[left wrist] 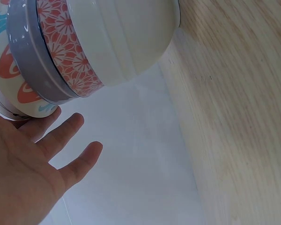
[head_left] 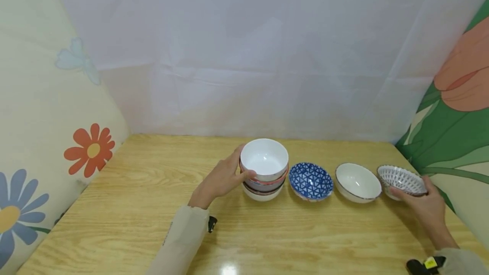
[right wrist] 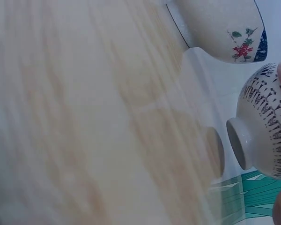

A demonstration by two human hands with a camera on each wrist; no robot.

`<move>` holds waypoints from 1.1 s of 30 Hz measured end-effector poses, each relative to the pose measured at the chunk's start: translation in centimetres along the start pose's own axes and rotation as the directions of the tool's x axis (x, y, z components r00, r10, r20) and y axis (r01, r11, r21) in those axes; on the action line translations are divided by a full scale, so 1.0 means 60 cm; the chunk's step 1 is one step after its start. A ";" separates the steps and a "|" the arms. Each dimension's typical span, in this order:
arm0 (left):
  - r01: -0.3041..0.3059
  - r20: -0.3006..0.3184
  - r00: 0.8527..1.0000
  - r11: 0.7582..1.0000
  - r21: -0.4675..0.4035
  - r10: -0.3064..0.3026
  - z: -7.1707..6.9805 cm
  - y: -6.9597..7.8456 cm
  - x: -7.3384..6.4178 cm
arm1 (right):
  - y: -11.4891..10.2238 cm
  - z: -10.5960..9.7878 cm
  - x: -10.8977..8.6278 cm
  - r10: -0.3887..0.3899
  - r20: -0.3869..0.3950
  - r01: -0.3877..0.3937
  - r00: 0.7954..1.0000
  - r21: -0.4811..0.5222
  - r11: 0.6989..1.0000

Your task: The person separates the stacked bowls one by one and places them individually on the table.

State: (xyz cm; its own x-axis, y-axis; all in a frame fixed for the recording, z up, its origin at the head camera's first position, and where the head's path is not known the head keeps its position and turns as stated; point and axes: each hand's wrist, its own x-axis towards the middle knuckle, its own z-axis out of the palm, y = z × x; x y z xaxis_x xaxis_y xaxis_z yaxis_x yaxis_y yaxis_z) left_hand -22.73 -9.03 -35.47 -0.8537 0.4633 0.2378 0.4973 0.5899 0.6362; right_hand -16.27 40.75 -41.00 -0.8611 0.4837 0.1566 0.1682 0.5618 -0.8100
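A stack of several bowls (head_left: pixel 263 186) stands mid-table, topped by a bowl with a plain white inside (head_left: pixel 264 158). My left hand (head_left: pixel 223 177) holds the stack's upper left side, thumb in front and fingers partly hidden behind. In the left wrist view, spread fingers (left wrist: pixel 68 136) lie beside a bowl with orange and blue designs (left wrist: pixel 25 96); lower bowls are grey and pink-flowered. At the far right, my right hand (head_left: pixel 425 205) grips a white bowl with dark marks (head_left: pixel 401 180) by its side. The right wrist view shows this bowl's foot (right wrist: pixel 240 143) off the table.
Between the stack and my right hand sit a blue-and-white patterned bowl (head_left: pixel 311 180) and a cream bowl with a dark rim (head_left: pixel 358 182), in a row. The wooden table (head_left: pixel 126 211) meets a white cloth backdrop (head_left: pixel 214 54); printed floral cloths hang on both sides.
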 end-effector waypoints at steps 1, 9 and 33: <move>0.001 0.002 1.000 1.000 -0.002 -0.001 0.000 0.000 0.000 | 0.000 0.000 0.000 0.000 0.008 0.000 1.000 0.003 1.000; 0.002 0.014 1.000 1.000 0.002 -0.002 -0.002 0.002 0.000 | 0.006 -0.003 0.001 -0.004 0.052 0.005 0.999 -0.005 1.000; -0.001 0.011 1.000 1.000 0.002 0.001 -0.002 -0.002 0.002 | 0.016 -0.010 -0.004 -0.054 0.172 0.063 0.984 -0.043 0.997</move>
State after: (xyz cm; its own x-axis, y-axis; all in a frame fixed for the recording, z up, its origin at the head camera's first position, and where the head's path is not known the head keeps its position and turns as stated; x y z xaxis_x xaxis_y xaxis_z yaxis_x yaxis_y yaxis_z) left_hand -22.92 -9.14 -35.43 -0.8513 0.4714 0.2303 0.4987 0.5906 0.6345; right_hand -15.61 41.59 -41.49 -0.9386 0.3300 0.1010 0.1347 0.6196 -0.7733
